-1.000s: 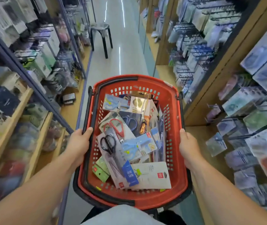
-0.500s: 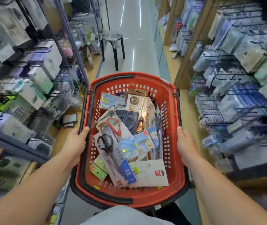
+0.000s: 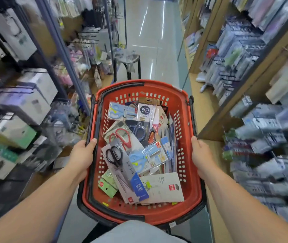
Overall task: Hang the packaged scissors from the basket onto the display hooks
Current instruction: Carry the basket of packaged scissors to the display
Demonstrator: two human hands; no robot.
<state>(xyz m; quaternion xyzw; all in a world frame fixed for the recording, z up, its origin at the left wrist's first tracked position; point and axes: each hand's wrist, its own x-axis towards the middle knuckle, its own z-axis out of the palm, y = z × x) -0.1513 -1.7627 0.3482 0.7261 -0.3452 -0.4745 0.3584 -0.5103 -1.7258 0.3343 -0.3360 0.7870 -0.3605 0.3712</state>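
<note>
Left hand (image 3: 82, 156), right hand (image 3: 201, 157): each clamped on a side rim of basket (image 3: 181, 100) holding packaged scissors (image 3: 116, 155). Aisle floor (image 3: 155, 55) open ahead; shelves (image 3: 245, 71) close alongside.

— What's the aisle like?
— Narrow, with a glossy pale floor (image 3: 154, 67) reflecting long light streaks (image 3: 163, 23).
— And the sides?
— Wooden shelving (image 3: 208, 109) right, blue-framed racks (image 3: 59, 46) left; a dark-legged stool (image 3: 127, 58) stands ahead.

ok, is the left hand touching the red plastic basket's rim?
Touching. Head view: the left hand grips the red plastic basket at its left rim, thumb hooked over the black edge.
</note>
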